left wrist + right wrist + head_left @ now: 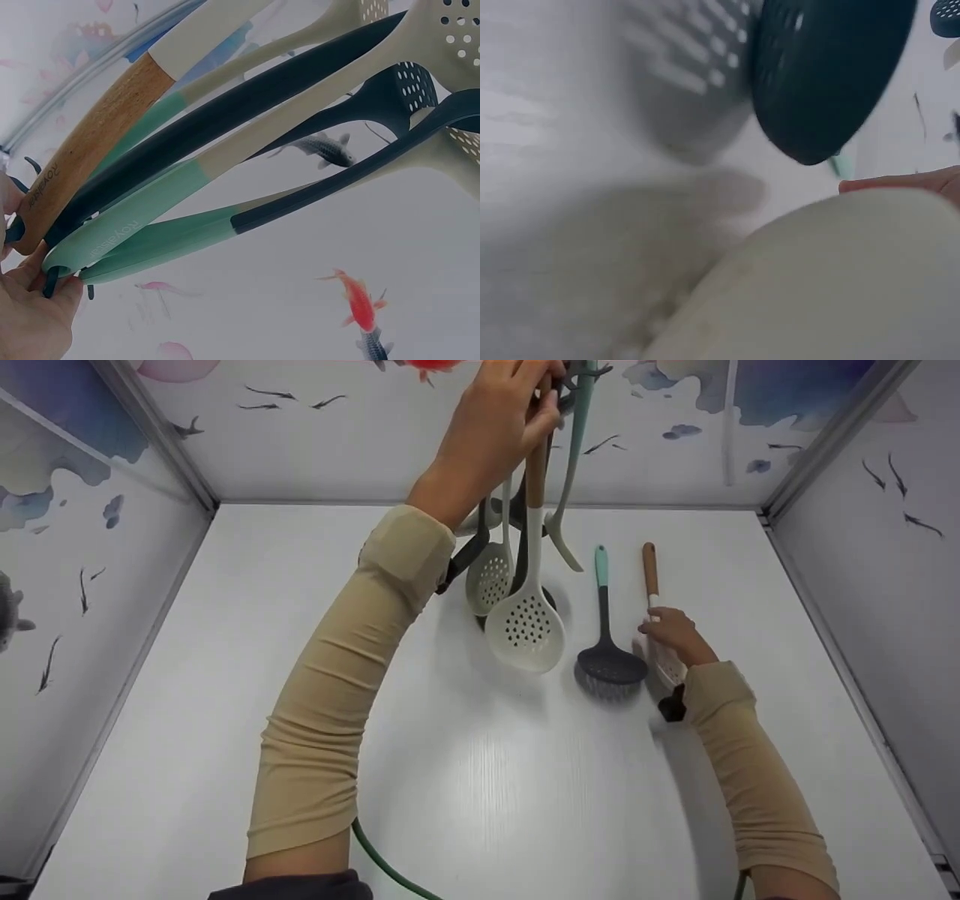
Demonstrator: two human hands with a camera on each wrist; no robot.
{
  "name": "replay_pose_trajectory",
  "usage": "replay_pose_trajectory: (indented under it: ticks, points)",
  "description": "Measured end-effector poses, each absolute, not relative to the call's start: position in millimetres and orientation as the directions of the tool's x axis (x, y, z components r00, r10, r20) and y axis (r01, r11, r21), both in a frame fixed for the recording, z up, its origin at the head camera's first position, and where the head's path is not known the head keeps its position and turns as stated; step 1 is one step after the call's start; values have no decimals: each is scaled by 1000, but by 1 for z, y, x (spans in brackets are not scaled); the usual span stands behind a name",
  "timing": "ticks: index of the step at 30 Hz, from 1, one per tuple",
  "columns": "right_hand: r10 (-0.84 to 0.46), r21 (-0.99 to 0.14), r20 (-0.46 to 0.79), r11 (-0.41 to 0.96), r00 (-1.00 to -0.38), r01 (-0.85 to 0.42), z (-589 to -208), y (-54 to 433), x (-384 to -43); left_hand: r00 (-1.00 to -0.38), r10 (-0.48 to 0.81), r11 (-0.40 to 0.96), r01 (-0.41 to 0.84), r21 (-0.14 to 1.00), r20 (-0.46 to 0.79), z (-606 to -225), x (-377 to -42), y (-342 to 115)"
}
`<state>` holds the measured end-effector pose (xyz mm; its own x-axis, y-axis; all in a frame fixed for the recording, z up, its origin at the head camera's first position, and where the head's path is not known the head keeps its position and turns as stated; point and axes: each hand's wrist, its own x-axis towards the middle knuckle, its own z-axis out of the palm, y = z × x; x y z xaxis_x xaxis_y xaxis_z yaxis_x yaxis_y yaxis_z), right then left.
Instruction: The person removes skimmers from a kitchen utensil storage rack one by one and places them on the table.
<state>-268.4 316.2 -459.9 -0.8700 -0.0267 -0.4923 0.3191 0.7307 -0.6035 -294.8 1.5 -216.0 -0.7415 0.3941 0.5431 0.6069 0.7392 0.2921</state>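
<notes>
At the top of the head view my left hand (495, 424) pinches the top of the wooden handle of a white skimmer (525, 630), which hangs bowl down. In the left wrist view, fingertips lie on both sides of that wooden handle (97, 150), beside dark hooks. Several green-handled utensils hang close by, among them a pale skimmer (491, 577). Low over the table, my right hand (675, 631) grips the neck of a white slotted spoon (666, 664) with a wooden handle. Its pale bowl (832, 285) fills the lower right wrist view; the hand hides part of it.
Left of my right hand a black skimmer (611, 664) with a green handle lies on the white table (480, 810). Patterned panels (300, 442) wall in the back and both sides. A green cable (390, 866) runs by my left sleeve.
</notes>
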Motion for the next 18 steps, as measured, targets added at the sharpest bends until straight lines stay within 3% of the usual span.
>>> replay_pose_trajectory:
  ticks: [4,10,18]
  points:
    - [-32,-664,-407,696,-913,272,-439,298,-270,-748,394,744,601,292,535,-216,-294,2]
    - [-72,-789,-151,609,-986,77,-399,258,-271,-746,395,746,601,287,537,-216,-294,1]
    - [-122,-883,85,451,-989,-132,-354,210,-272,-734,402,741,612,276,548,-216,-294,1]
